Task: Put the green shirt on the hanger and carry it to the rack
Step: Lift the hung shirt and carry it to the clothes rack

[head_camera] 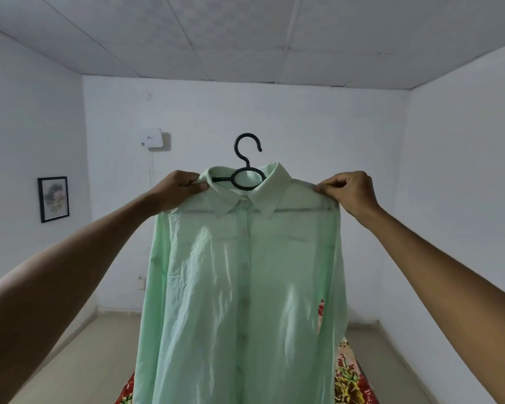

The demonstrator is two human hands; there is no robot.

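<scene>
Shirt (245, 272) is on the hanger (247, 170) now, both hands' fingers (194, 186) pinching its shoulders. Next up: grab the hook above them, find the rack.

Views: one only, head-worn.
Facing: level, towards the far wall (245, 112), ceiling (245, 30) at 12 o'clock.
Nearness: close to the held-up green shirt (245, 272), which fills centre to 6 o'clock.

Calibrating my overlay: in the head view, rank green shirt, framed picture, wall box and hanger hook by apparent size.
1. green shirt
2. framed picture
3. wall box and hanger hook: alike, and at different depths, so unranked.
</scene>
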